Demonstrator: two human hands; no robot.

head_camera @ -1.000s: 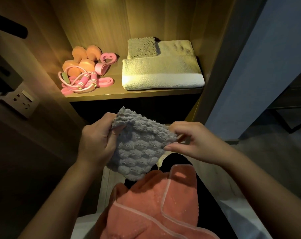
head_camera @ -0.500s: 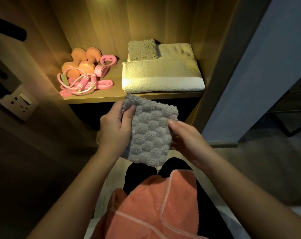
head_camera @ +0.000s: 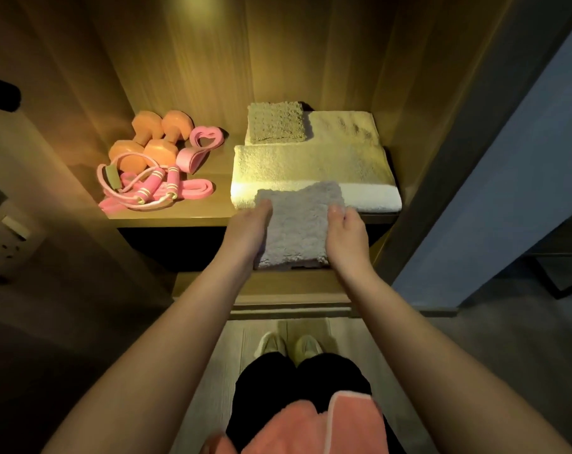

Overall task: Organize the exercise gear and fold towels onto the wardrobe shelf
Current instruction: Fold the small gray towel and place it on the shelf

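Holding a folded, nubbly grey towel, left hand and right hand clamp fingers on its sides.

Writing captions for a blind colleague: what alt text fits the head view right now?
Left hand and right hand hold a folded grey towel at the front of a wardrobe shelf, its far edge reaching a cream towel. A small textured cloth lies on that towel; orange dumbbells, a pink jump rope and bands lie left.

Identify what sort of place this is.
Probably a home bedroom wardrobe: a lit wooden shelf holding a folded white towel, orange dumbbells and a pink jump rope, with a wall socket beside it.
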